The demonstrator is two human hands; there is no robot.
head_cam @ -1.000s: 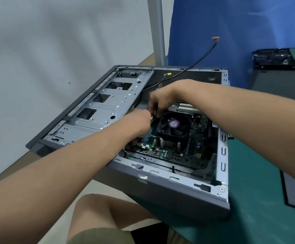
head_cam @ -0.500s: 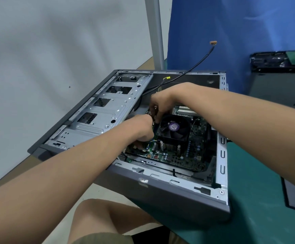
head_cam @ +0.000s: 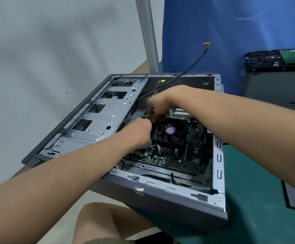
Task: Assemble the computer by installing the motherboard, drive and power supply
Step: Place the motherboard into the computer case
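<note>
An open grey computer case (head_cam: pixel 168 192) lies on its side on the green table. The motherboard (head_cam: pixel 192 155) sits inside it, with a black CPU fan (head_cam: pixel 169 131) on top. My right hand (head_cam: pixel 159 106) reaches in from the right and pinches a small part at the fan's upper left corner; the part itself is mostly hidden. My left hand (head_cam: pixel 139 132) is curled just left of the fan, touching the board's edge, its fingertips hidden. The silver drive cage (head_cam: pixel 97 124) fills the case's left side.
A black cable with a brown connector (head_cam: pixel 206 44) rises free above the case. A dark box-shaped unit (head_cam: pixel 275 81) with a component on top (head_cam: pixel 266 59) stands at the back right. Behind are a blue cloth (head_cam: pixel 231 32) and a metal post (head_cam: pixel 148 32). My knee (head_cam: pixel 104 224) is below the table edge.
Both hands stay by the fan's left corner, with only small finger movements. The case sits slightly lower in view as my head shifted.
</note>
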